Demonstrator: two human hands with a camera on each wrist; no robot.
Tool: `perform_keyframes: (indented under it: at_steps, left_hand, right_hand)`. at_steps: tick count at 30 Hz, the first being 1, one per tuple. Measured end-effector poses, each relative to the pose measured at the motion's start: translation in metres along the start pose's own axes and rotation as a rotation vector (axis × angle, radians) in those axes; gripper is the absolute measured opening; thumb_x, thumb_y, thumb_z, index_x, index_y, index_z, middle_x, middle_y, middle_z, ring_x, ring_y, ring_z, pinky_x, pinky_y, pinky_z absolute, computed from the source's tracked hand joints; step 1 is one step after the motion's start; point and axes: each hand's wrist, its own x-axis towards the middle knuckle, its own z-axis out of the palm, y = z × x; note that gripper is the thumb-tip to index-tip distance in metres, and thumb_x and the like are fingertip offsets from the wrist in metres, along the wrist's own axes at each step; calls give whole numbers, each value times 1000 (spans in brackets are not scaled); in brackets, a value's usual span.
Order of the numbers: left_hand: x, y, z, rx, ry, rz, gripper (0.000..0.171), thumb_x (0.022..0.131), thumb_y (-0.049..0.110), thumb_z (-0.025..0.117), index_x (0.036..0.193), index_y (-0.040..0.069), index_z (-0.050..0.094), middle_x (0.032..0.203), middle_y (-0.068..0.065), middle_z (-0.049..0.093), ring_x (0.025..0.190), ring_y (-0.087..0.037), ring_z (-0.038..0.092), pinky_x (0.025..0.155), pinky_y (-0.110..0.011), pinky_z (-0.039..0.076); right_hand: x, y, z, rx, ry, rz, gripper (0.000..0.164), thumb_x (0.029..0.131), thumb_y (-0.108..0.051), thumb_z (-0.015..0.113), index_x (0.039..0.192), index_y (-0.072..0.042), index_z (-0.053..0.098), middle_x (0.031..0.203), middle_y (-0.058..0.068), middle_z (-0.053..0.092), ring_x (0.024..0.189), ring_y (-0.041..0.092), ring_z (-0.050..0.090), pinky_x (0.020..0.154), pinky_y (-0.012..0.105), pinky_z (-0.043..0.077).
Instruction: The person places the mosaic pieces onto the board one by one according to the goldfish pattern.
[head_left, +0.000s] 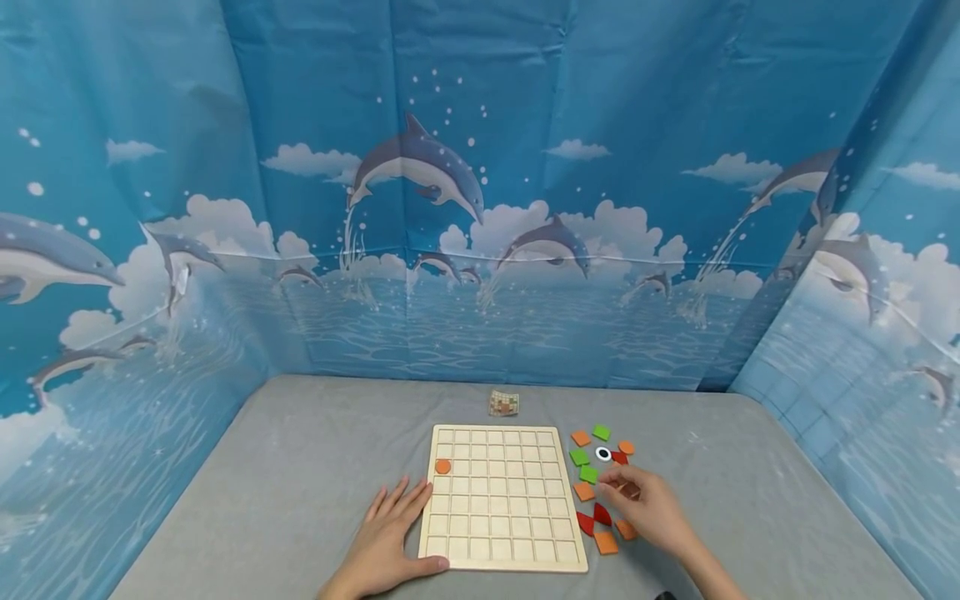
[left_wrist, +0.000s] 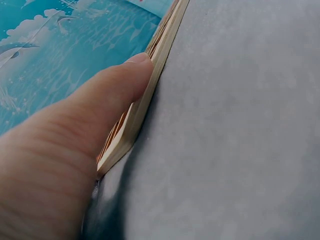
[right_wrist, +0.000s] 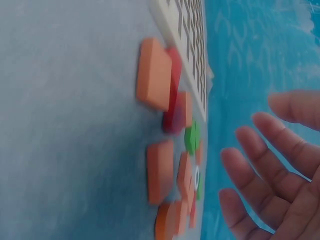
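A pale wooden grid board [head_left: 498,505] lies on the grey surface, with an orange round piece [head_left: 443,467] in a cell near its left edge. My left hand [head_left: 384,540] rests at the board's left side, fingers spread and fairly straight. In the left wrist view its thumb [left_wrist: 112,92] lies on the board's rim by the near corner. To the right of the board, my right hand [head_left: 648,507] hovers over loose coloured pieces. The right wrist view shows its fingers relaxed and apart, holding nothing, above orange squares [right_wrist: 155,75] and red pieces [head_left: 585,523].
Green squares [head_left: 579,457], a white ring-shaped piece with a black centre [head_left: 603,453] and more orange squares [head_left: 581,437] lie along the board's right side. A small patterned card [head_left: 504,403] sits beyond the far edge. A blue dolphin curtain [head_left: 480,333] stands behind and at both sides.
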Motion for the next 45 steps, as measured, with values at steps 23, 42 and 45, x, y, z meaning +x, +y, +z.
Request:
perform_keyframes:
  at_steps: [23,42,45]
  left_hand:
    - [0,0,1,3,-3,-4,102,72,77,57,149,13,34,151,-2,32,141,-32,15,108,-55,3]
    - [0,1,-1,-6,-5,-9,102,72,76,58,149,14,34,151,-2,32,141,-32,16,108,-56,4]
    - [0,1,-1,-9,-4,-8,102,72,76,58,149,14,34,151,-2,32,141,-32,16,108,-56,4]
  right_hand:
    - [-5,39,-23,-195,-38,190,23,76,-17,80,92,-4,71,84,0,63,73,16,56,64,35,50]
    - [2,47,-24,-214,-79,245,23,75,-14,80,92,-3,70,81,1,60,71,17,50,63,34,46]
    - [2,48,-24,-214,-82,242,23,75,-15,81,92,-3,70,81,1,59,71,18,50,63,34,46]
